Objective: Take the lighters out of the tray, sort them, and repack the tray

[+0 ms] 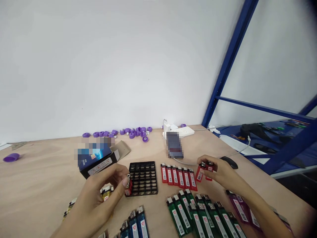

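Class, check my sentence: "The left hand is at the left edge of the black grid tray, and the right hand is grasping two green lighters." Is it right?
Not quite: the head view shows the right hand grasping two red lighters. The rest stands.

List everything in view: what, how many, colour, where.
tray: one, black, centre
lighters: six, red, row right of tray
lighters: about eleven, green, lower right
lighters: at least three, blue, lower centre
lighters: at least two, purple, lower right
lighters: several, yellow, lower left, partly hidden
box: one, blue-black, left
caps: many, purple, back
piece: one, purple, far left
phone: one, dark, back centre
power strip: one, white, behind phone
mouse: one, black, right
frame: one, blue, right
clutter: uncounted, mixed, far right
table: one, tan, beneath
wall: one, pale, behind
left hand: one, bare, at tray with red lighter
right hand: one, bare, right, with two red lighters
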Demonstrator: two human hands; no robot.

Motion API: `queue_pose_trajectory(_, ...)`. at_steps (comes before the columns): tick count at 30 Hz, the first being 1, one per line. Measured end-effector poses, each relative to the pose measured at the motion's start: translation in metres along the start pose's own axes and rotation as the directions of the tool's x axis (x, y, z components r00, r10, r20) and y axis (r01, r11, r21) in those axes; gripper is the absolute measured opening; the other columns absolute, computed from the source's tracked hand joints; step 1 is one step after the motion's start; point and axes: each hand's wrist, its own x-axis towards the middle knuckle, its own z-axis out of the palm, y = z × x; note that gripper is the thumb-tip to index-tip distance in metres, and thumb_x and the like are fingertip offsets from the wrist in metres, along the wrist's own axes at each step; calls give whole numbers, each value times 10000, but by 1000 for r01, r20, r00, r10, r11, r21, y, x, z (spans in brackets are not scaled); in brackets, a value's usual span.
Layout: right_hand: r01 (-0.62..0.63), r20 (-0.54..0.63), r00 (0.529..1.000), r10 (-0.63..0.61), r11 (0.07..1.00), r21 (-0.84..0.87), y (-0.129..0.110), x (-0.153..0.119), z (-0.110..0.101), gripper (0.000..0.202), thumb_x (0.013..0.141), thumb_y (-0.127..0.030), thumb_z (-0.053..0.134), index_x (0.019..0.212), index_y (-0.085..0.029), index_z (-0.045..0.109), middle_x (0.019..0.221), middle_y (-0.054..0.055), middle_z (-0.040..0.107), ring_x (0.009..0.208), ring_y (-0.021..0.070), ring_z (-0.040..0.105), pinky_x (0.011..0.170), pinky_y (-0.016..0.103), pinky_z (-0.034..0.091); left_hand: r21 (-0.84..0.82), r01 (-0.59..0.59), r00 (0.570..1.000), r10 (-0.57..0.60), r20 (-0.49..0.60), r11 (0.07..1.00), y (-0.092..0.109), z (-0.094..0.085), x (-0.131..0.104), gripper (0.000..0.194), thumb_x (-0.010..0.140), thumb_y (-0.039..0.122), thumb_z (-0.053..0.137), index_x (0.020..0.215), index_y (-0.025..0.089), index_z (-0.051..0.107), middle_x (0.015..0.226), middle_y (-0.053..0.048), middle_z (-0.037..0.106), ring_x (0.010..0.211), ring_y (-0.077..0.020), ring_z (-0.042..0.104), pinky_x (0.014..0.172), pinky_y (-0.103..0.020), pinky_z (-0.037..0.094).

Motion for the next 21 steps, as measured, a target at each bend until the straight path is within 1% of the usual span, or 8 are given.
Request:
queue_pose_trajectory(4,34,-5,999,-34,988,150,-34,-3,3,294,802,-475,672,912,-204,646,871,51,662,799,221,627,629,295,517,9,-12,1000,12,24,1000,-1,8,-10,240,931,463,514,892,255,627,836,-39,678,796,-233,622,701,-325,520)
queue_pose_trajectory(6,94,99,988,-119,970,223,-65,-7,11,282,822,-476,671,907,-207,665,871,39,664,799,207,624,665,289,514,-67,46,998,-42,55,997,-3,20,-16,228,913,467,551,981,270,643,937,-59,698,890,-257,637,808,-373,534)
queue_pose_trajectory(8,135,220,954,-205,945,297,-98,-11,24,228,830,-433,675,905,-218,687,852,15,668,727,170,612,638,264,495,-261,100,987,-63,148,960,-4,35,-21,329,878,477,624,1144,283,622,1070,-85,693,998,-274,639,911,-406,523)
queue_pose_trajectory(10,179,325,904,-279,935,305,-127,-15,40,115,819,-312,687,906,-244,718,860,-9,693,741,153,619,660,241,486,-530,162,959,-7,283,832,-6,50,-25,547,818,519,706,1279,267,552,1114,-108,677,1028,-277,647,903,-402,533)
queue_pose_trajectory(12,185,373,879,-298,933,309,-148,-18,56,160,772,-178,680,890,-271,736,870,-38,716,772,145,637,686,222,484,-691,309,908,12,418,653,-5,61,-29,645,805,536,735,1339,255,506,1092,-105,688,985,-263,677,859,-390,543)
queue_pose_trajectory(14,168,388,878,-281,939,300,-159,-19,69,262,724,-109,674,895,-294,744,899,-57,736,821,151,660,721,219,492,-741,436,861,2,508,510,-2,66,-31,642,818,545,730,1338,246,502,1040,-97,714,914,-246,711,837,-378,545)
queue_pose_trajectory(16,169,372,890,-265,948,269,-162,-18,78,330,700,-104,692,947,-317,742,918,-65,743,850,161,668,761,232,498,-757,498,838,-9,546,422,1,67,-32,619,811,565,730,1289,228,528,989,-101,735,869,-250,732,825,-387,552)
queue_pose_trajectory(21,228,300,910,-285,950,211,-154,-12,82,314,798,-203,666,1090,-316,686,985,-28,729,913,187,660,822,280,501,-780,525,840,-61,539,341,1,70,-29,556,733,626,761,1074,204,639,975,-119,743,903,-297,730,838,-440,550)
